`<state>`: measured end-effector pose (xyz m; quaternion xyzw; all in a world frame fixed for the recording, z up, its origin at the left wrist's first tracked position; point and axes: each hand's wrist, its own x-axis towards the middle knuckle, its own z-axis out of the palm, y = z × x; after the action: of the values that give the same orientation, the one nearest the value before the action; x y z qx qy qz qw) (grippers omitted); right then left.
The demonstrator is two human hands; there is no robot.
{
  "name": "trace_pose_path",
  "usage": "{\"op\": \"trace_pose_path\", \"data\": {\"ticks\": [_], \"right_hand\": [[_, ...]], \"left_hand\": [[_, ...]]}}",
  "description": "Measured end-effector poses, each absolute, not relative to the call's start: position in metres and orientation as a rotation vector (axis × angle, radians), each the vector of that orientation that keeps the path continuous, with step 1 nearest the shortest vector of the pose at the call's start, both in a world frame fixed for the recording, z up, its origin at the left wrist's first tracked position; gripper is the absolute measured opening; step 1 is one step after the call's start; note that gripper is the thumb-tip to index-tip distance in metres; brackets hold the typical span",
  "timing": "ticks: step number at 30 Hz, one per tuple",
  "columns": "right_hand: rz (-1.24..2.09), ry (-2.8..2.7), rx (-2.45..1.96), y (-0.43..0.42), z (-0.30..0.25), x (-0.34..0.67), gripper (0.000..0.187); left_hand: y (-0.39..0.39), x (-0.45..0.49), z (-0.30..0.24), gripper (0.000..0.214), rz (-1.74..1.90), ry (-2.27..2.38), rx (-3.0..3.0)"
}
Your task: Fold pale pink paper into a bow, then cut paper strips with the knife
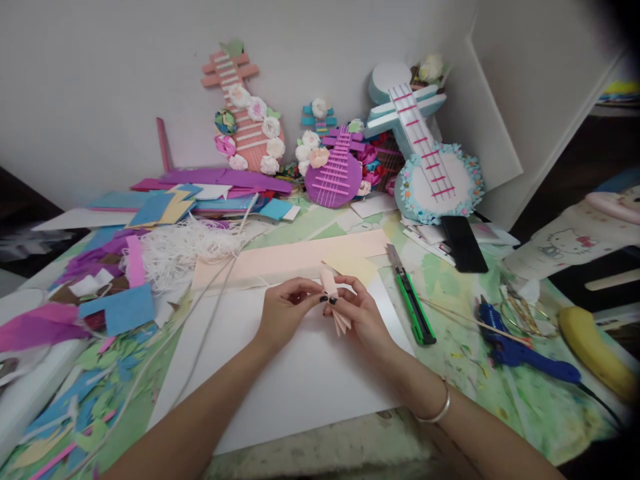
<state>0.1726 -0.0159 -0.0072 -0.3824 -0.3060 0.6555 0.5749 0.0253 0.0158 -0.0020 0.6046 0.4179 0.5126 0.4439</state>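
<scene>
Several pale peach paper strips (327, 280) are held upright over a white sheet (300, 373), their lower ends fanned apart. My left hand (290, 308) pinches them from the left with thumb and fingertips. From the other side my right hand (363, 313) grips the same strips, its thumb meeting the left one at the middle. Behind the hands lies a long peach sheet (290, 257) across the top of the white one. A green utility knife (413, 297) with its blade out rests right of my right hand.
A blue glue gun (525, 357), gold-handled scissors (525, 313), a banana (595, 350) and a black phone (464, 245) lie at the right. White string (185, 250) and coloured scraps (100, 387) cover the left. Decorated model lutes (335, 177) lean against the wall.
</scene>
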Motion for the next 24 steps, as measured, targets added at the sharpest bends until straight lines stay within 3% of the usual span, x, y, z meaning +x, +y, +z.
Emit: {"op": "trace_pose_path", "data": {"ticks": [13, 24], "right_hand": [[1.259, -0.838, -0.882, -0.0152, -0.0144, 0.1747, 0.037], [1.489, -0.705, -0.879, -0.0175, -0.0116, 0.1711, 0.043]], "left_hand": [[0.0154, 0.0243, 0.0009, 0.005, 1.157, 1.030, 1.613], [0.0173, 0.0213, -0.0003, 0.005, 1.219, 0.923, 1.513]]}}
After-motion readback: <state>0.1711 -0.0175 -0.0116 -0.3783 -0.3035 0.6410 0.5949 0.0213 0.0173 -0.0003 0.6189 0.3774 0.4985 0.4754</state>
